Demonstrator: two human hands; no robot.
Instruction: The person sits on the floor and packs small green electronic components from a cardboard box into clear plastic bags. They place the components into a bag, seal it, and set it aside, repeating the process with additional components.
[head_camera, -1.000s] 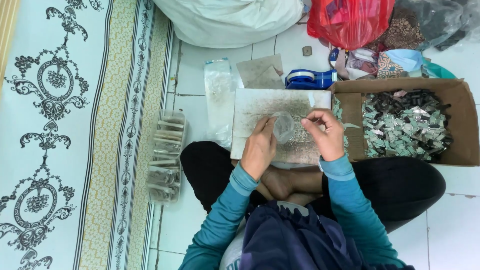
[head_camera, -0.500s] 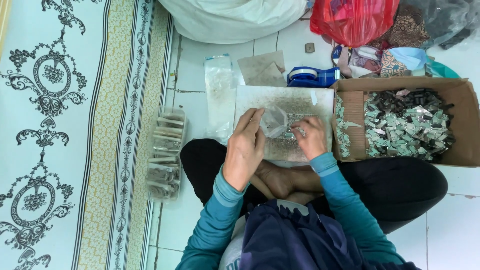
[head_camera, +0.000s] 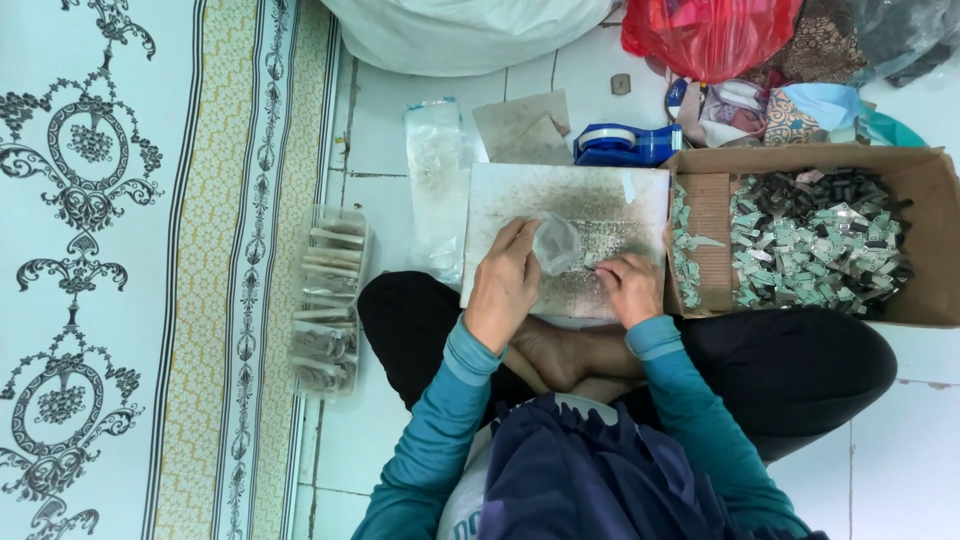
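Observation:
A grey, speckled flat board (head_camera: 610, 205) rests across my crossed legs. My left hand (head_camera: 503, 285) lies on its near left part, with fingers pinching a small clear plastic bag (head_camera: 556, 243). My right hand (head_camera: 630, 287) presses down on the board just right of the bag, fingers curled near the bag's mouth; what it grips is too small to see. An open cardboard box (head_camera: 935, 240) full of small grey-green and dark pieces (head_camera: 815, 240) stands to the right of the board.
A blue tape dispenser (head_camera: 625, 145) and a grey card (head_camera: 522, 128) lie beyond the board. A stack of clear bags (head_camera: 435, 180) lies left of it, filled packets (head_camera: 325, 300) further left. A patterned mat (head_camera: 120, 260) covers the left. White and red sacks sit at the top.
Both hands have come down from in front of me onto the board, carrying the clear bag with them. The bag now lies flatter under my left fingers.

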